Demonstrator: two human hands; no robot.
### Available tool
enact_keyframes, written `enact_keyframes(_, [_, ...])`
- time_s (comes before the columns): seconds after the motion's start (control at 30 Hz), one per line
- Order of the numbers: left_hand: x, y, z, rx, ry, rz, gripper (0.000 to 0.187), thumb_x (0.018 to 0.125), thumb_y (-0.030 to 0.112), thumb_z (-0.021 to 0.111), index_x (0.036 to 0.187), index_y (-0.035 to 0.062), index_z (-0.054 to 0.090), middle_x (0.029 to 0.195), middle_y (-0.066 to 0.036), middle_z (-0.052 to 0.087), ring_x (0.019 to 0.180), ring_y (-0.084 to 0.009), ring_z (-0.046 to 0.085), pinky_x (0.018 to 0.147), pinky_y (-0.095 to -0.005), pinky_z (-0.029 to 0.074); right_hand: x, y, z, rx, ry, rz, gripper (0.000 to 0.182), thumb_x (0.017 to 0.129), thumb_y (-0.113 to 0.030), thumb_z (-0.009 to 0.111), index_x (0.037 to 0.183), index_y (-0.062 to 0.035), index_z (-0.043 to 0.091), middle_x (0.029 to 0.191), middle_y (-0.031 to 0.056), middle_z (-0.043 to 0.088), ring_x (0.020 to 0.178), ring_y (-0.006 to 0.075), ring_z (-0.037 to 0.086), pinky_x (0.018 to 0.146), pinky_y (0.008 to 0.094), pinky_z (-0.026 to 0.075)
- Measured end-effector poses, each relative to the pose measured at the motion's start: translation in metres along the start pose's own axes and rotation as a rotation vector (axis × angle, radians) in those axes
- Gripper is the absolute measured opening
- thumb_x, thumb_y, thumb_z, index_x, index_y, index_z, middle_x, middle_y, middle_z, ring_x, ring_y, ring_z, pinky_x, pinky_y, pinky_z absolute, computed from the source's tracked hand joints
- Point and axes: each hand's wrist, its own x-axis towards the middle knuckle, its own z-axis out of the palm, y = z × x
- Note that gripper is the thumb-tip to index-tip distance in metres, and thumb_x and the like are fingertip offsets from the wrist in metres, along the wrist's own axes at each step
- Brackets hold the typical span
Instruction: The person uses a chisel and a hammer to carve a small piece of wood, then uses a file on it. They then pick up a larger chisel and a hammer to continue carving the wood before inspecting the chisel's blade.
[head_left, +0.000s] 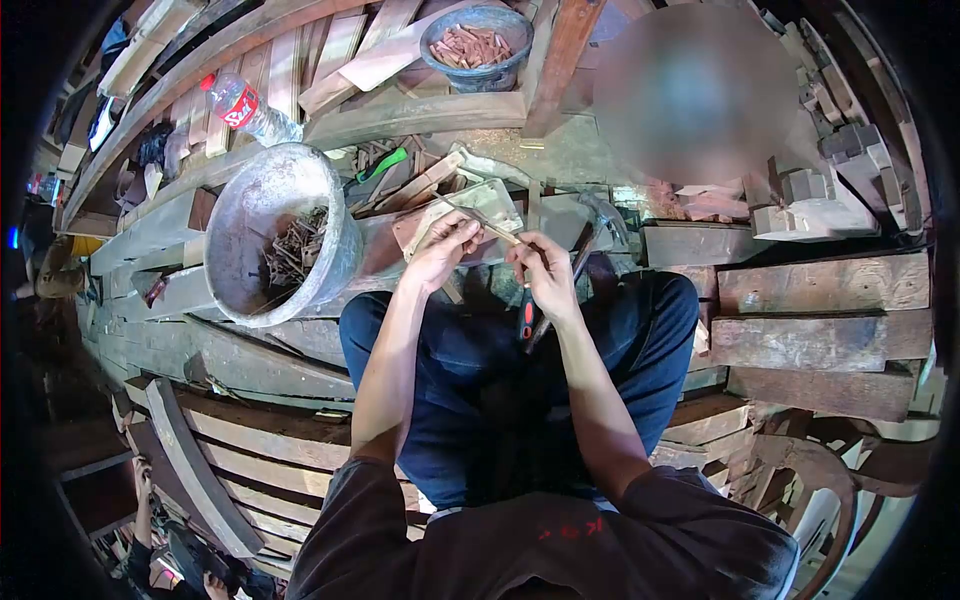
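A thin wooden stick (497, 231) runs slantwise between my two hands. The fingers of my left hand (447, 251) are closed around its left part, above a pale wood block (488, 203). My right hand (546, 272) pinches its lower right end. Just below the right hand is a black-and-red tool handle (527, 315); whether the hand touches it cannot be made out, and its working end is hidden. A hammer (604, 215) lies beyond the right hand, its handle slanting down beside my wrist.
A large grey bucket (225, 235) with wooden pegs stands tilted at left. A smaller bucket (437, 66) of wood pieces is at the back. A green-handled tool (383, 165), plastic bottle (245, 110) and stacked planks (820, 285) surround me. Another person (185, 555) is at lower left.
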Motion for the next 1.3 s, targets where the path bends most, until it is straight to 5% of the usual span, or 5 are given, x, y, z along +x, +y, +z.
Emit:
enact_keyframes(0.97, [-0.001,0.007,0.005,-0.039,0.020,-0.006,0.036,0.096,0.016,0.057,0.126,-0.0028,0.058,0.094,0.000,0.059,0.081,-0.0089,0.049,0.072,-0.0236,0.036,0.000,0.008,-0.002,-0.174,-0.018,-0.020,0.012,0.096,-0.007,0.055,0.104,0.0009,0.061,0.077,-0.0017,0.058,0.060,0.0039,0.048,0.053,0.0209,0.039])
enact_keyframes(1.3, [-0.001,0.006,0.009,-0.011,0.092,-0.038,0.036,0.091,0.004,0.064,0.127,0.0047,0.060,0.093,0.001,0.059,0.081,-0.0076,0.050,0.068,-0.0237,0.038,0.003,0.012,-0.004,-0.443,0.052,-0.162,0.016,0.094,-0.008,0.062,0.107,0.0012,0.064,0.069,-0.0038,0.054,0.061,0.0027,0.045,0.055,0.0214,0.038])
